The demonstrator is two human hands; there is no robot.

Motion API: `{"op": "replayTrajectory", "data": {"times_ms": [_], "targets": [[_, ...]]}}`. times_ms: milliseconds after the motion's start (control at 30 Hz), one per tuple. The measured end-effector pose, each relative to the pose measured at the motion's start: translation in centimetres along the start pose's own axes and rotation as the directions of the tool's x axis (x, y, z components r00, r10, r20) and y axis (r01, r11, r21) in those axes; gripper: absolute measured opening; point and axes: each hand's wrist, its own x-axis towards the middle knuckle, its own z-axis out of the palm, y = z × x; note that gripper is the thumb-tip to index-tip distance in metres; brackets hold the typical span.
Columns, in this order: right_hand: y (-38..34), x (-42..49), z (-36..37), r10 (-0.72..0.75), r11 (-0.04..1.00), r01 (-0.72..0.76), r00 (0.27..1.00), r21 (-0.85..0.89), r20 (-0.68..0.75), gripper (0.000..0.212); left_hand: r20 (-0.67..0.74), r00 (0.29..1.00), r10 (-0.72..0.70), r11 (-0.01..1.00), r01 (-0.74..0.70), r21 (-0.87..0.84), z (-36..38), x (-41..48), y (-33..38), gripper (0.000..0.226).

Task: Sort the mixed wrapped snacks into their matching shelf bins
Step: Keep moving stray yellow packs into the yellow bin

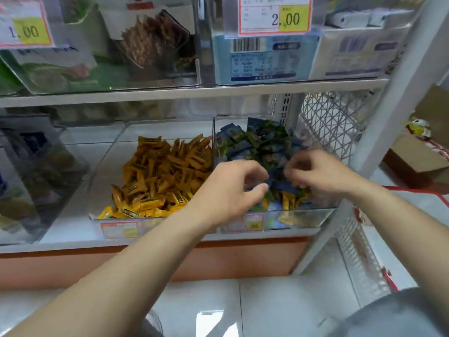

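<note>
Left hand point(233, 190) and right hand point(323, 173) at centre right, fingers curled into blue and green snacks point(262, 144), grip cannot be told, yellow snacks point(160, 171) in centre bin point(107, 166).

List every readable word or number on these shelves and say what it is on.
"1.00": upper-left price tag
"2.00": upper-right price tag
Too blurred to read: bin price tags, blue box print, snack wrappers.

One head-worn camera faces forward and down, close above the shelf bins point(107, 166); the blurred frame edges seem lens-bent.
</note>
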Motion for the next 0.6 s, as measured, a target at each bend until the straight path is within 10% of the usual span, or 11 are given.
{"op": "replayTrajectory", "data": {"times_ms": [200, 600], "targets": [[1.7, -0.5, 2.5, 0.084, 0.959, 0.007, 0.948, -0.284, 0.307, 0.03, 0.357, 0.916, -0.184, 0.981, 0.149, 0.126, 4.7, 2.6, -0.3, 0.037], [2.1, 0.2, 3.0, 0.174, 0.962, -0.094, 0.934, -0.256, 0.313, 0.033, 0.476, 0.851, -0.221, 0.973, 0.163, 0.16, 4.4, 4.6, -2.4, 0.033]]}}
